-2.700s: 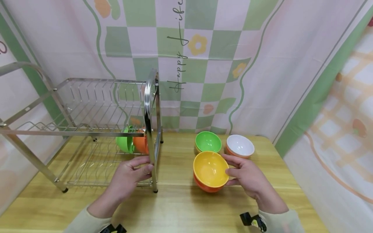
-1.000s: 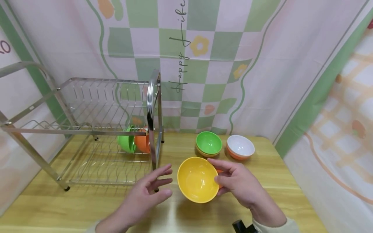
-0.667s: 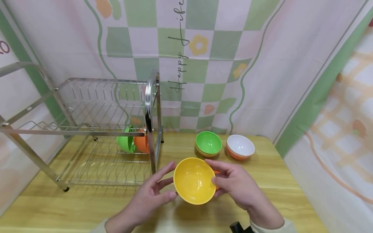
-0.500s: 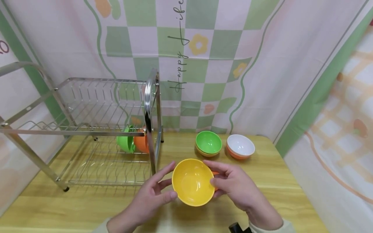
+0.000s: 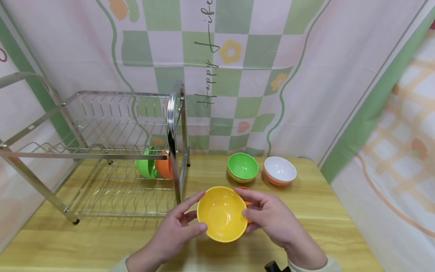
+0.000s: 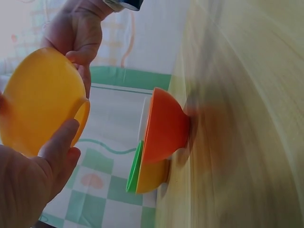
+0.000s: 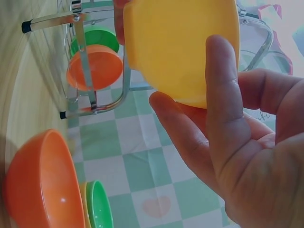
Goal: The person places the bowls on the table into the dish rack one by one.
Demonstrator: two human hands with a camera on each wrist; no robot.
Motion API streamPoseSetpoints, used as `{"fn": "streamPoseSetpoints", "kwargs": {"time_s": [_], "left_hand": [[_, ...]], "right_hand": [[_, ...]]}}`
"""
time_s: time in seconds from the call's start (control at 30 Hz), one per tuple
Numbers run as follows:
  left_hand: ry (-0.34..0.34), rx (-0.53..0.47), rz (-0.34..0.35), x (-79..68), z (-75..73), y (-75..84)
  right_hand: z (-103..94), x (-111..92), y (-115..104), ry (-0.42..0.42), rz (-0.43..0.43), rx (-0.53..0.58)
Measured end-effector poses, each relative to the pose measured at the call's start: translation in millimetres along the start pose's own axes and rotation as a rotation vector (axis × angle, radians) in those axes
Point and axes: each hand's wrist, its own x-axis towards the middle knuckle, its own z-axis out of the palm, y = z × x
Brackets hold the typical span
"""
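Observation:
A yellow bowl is held above the table between both hands, its inside facing up toward the head camera. The left hand grips its left side, thumb at the rim; the left wrist view shows fingers of this left hand beside the bowl's foot. On the opposite side the right hand pinches the rim, with other fingers behind the wall. Behind the yellow bowl an orange bowl stands on the table, mostly hidden in the head view.
To the left stands a two-tier metal dish rack, with a green bowl and an orange bowl on edge in its lower tier. Farther back, a green bowl sits in a yellow one, beside a white-lined orange bowl.
The right hand has lifted the yellow bowl off the orange bowl and brought it left and nearer. The left hand has left the rack post and taken hold of the yellow bowl.

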Motion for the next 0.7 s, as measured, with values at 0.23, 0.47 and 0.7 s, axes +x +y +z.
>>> {"fn": "streamPoseSetpoints", "kwargs": {"time_s": [0.23, 0.47, 0.7], "left_hand": [[-0.009, -0.010, 0.008, 0.1, -3.3, -2.5], [-0.010, -0.034, 0.013, -3.4, -7.3, -4.6], [-0.026, -0.081, 0.030, -5.7, -8.9, -4.5]], "right_hand": [[3.8, 0.4, -0.5, 0.006, 0.009, 0.008], [7.0, 0.2, -0.2, -0.001, 0.007, 0.016], [9.5, 0.5, 0.1, 0.002, 0.002, 0.032]]}}
